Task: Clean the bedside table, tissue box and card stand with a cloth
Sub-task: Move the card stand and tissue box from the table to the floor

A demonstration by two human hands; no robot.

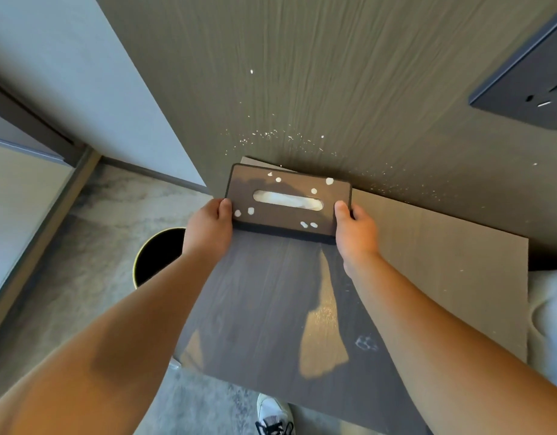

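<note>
1. The tissue box (288,202) sits at the back of the bench (270,309), close against the wood-grain wall panel (302,73).
2. The left hand (209,227) has its grip closed on the box's left end, thumb on the lid; the right hand (354,229) grips the right end the same way.
3. White blobs (329,181) dot the lid on both sides of the tissue slot (288,200), and fine white specks pepper the wall panel just above the box.
4. No cloth and no card stand are in view, so wiping has likely not begun on this box.
5. My judgement: the step in hand is moving or steadying the box. Keep it level so the blobs do not slide into the slot.
6. Wipe away from the slot toward the edges, lifting each blob rather than smearing it across the dark lid.
7. Setting the box forward would clear the back strip of the bench and the speckled wall foot for cleaning.
8. A dark bin (159,255) stands on the floor left of the bench, handy for debris.
</note>
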